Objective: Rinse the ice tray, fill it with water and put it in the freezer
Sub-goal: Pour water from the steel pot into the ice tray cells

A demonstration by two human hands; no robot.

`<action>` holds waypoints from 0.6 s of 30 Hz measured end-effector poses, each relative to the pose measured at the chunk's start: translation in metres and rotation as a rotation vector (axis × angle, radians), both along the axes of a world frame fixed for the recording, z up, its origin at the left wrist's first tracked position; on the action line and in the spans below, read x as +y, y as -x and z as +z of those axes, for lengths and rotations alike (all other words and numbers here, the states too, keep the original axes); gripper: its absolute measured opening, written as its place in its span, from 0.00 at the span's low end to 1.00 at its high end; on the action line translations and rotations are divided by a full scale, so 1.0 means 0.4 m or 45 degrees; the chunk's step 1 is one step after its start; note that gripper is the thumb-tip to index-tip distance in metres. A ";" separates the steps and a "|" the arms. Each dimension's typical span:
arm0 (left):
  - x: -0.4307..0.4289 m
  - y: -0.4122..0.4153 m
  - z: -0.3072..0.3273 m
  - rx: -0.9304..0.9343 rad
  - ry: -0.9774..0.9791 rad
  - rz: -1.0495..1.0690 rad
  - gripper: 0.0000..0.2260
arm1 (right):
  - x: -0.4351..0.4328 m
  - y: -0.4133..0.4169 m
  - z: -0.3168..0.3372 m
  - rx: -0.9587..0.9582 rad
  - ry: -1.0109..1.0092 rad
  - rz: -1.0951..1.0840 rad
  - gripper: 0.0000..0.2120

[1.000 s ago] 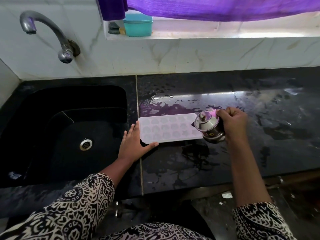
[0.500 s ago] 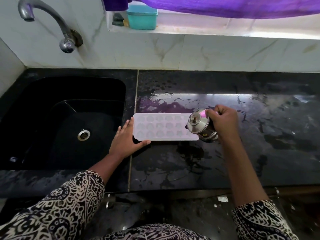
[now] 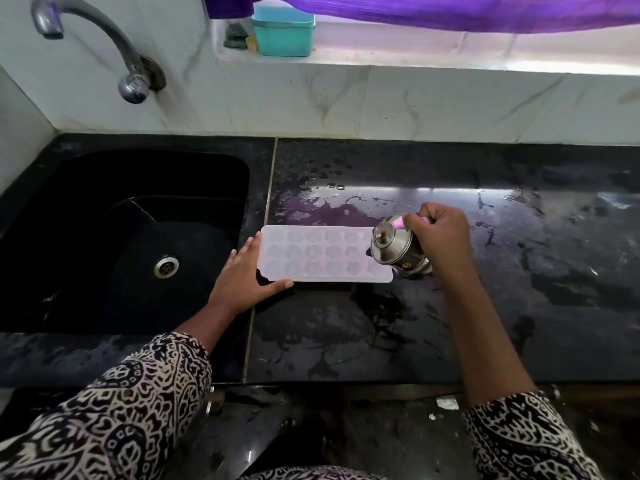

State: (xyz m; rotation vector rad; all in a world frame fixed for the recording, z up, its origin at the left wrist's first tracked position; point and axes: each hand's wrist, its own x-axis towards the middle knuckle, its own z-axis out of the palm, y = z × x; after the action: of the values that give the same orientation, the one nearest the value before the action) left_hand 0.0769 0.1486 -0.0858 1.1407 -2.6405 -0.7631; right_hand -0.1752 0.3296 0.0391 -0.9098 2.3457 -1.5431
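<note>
A pale, translucent ice tray (image 3: pixel 318 252) with shaped cells lies flat on the wet black counter (image 3: pixel 485 306), just right of the sink. My left hand (image 3: pixel 247 275) rests against the tray's left end, fingers straight and thumb along its front edge. My right hand (image 3: pixel 440 237) grips a small lidded steel jug (image 3: pixel 396 245), tilted with its spout over the tray's right end. I cannot make out a stream of water.
A black sink (image 3: pixel 121 237) with a steel drain sits at the left, under a curved tap (image 3: pixel 104 39) on the marble wall. On the window ledge stands a teal box (image 3: pixel 284 31) below a purple curtain. Puddles cover the counter.
The jug has tilted further over the tray's right end. My left hand has stayed at the tray's left end. My head has moved, shifting the whole scene in view.
</note>
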 end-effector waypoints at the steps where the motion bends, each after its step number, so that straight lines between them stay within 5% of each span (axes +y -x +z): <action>1: 0.000 0.000 0.000 0.003 -0.002 -0.001 0.59 | -0.001 0.002 0.000 0.007 -0.007 0.004 0.20; 18: -0.007 0.002 -0.003 0.003 -0.007 -0.002 0.59 | 0.001 0.008 -0.004 0.027 -0.002 0.021 0.17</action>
State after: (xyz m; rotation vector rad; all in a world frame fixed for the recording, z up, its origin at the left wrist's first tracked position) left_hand 0.0760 0.1460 -0.0869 1.1389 -2.6392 -0.7719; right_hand -0.1784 0.3302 0.0374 -0.9471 2.3475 -1.5328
